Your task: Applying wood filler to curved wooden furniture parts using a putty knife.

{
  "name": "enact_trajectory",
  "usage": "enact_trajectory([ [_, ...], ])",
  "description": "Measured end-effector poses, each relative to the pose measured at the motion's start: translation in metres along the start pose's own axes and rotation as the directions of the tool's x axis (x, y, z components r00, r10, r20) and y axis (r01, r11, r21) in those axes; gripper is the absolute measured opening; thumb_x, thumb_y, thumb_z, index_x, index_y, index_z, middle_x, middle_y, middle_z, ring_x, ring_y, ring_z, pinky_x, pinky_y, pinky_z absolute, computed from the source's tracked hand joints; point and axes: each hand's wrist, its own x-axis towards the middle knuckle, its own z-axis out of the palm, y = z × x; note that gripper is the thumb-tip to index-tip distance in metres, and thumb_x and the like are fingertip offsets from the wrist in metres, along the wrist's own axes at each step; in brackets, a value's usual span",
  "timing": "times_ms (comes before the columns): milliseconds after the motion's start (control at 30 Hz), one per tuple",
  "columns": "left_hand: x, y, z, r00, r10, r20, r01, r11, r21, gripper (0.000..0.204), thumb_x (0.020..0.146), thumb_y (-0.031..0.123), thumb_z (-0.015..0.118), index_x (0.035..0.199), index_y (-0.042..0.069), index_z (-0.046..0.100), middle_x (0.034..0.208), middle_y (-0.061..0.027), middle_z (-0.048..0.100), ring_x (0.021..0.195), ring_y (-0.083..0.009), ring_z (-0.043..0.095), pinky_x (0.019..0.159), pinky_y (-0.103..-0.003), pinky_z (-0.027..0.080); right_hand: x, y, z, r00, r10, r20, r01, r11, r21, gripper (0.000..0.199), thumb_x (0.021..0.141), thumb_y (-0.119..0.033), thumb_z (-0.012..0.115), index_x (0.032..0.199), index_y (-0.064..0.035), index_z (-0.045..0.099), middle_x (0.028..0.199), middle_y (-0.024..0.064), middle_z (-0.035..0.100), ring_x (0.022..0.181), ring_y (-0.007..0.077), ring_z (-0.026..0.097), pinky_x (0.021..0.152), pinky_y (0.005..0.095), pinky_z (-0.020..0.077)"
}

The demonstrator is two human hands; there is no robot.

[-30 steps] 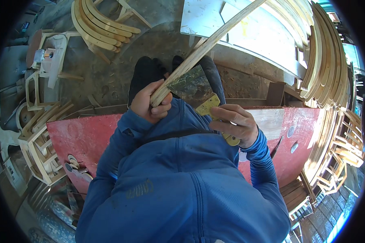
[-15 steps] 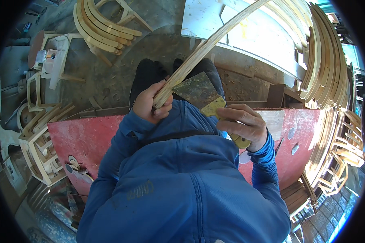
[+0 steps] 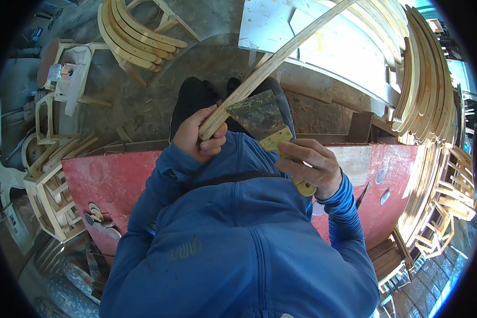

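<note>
My left hand (image 3: 197, 137) is wrapped round the near end of a long pale wooden strip (image 3: 265, 71), which slants away to the upper right. My right hand (image 3: 314, 165) grips the yellow handle of a putty knife (image 3: 257, 115) with a wide, smeared metal blade. One corner of the blade meets the strip's side just beyond my left fingers. Part of the handle is hidden under my right fingers.
A red bench (image 3: 116, 180) lies around my waist, with small round pieces on it. Curved wooden parts (image 3: 421, 79) stack at the right, more (image 3: 135, 37) at the upper left. A white board (image 3: 334, 47) stands ahead. Wooden frames (image 3: 50, 206) crowd the left.
My right hand has shifted slightly left with the putty knife, and its blade has turned a little. The strip and my left hand have hardly moved.
</note>
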Motion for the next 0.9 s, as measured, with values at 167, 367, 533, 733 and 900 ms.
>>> enact_trajectory([
  [167,0.001,0.001,0.000,1.000,-0.004,0.007,0.005,1.000,-0.008,0.041,0.109,0.038,0.032,0.120,0.006,0.054,0.069,-0.0049,0.048,0.040,-0.0076,0.037,0.034,-0.021,0.027,-0.003,0.000,-0.001,0.999,-0.041,-0.019,0.042,0.999,0.034,0.039,0.064,-0.011,0.071,0.103,-0.0053,0.073,0.119,0.0154,0.066,0.098,0.0304,0.066,0.076,0.0357,0.0602],
  [367,0.001,0.004,-0.003,0.999,-0.010,0.052,0.012,0.999,-0.045,0.043,0.109,0.038,0.032,0.128,0.004,0.051,0.069,-0.0047,0.048,0.040,-0.0076,0.037,0.035,-0.021,0.027,-0.001,0.012,-0.001,0.999,-0.037,-0.008,0.037,0.999,-0.012,0.040,0.065,-0.010,0.072,0.104,-0.0042,0.073,0.120,0.0159,0.067,0.097,0.0313,0.066,0.081,0.0384,0.0594],
  [533,0.000,0.005,-0.001,0.997,-0.016,0.074,0.017,1.000,-0.008,0.045,0.108,0.038,0.033,0.131,0.004,0.051,0.070,-0.0044,0.048,0.040,-0.0074,0.037,0.035,-0.021,0.027,0.002,0.008,-0.001,0.997,0.046,-0.065,-0.050,0.997,-0.058,0.037,0.066,-0.008,0.074,0.103,-0.0036,0.074,0.117,0.0161,0.067,0.098,0.0319,0.067,0.082,0.0393,0.0590],
  [733,0.000,0.003,0.001,1.000,0.029,0.013,-0.029,0.999,0.020,0.046,0.108,0.038,0.032,0.132,0.002,0.051,0.069,-0.0041,0.047,0.041,-0.0072,0.036,0.036,-0.021,0.027,0.002,0.000,-0.005,0.998,0.057,-0.040,-0.053,0.992,0.114,0.033,0.066,-0.010,0.076,0.099,-0.0064,0.076,0.114,0.0142,0.069,0.099,0.0313,0.068,0.081,0.0378,0.0583],
  [900,-0.001,0.004,0.001,0.995,0.000,0.099,0.001,1.000,-0.004,0.042,0.109,0.038,0.032,0.122,0.005,0.055,0.069,-0.0046,0.048,0.041,-0.0077,0.037,0.036,-0.021,0.027,0.009,0.005,-0.003,0.986,0.080,-0.145,-0.087,0.995,-0.042,0.030,0.067,-0.010,0.077,0.097,-0.0068,0.075,0.113,0.0139,0.070,0.098,0.0305,0.068,0.079,0.0380,0.0586],
])
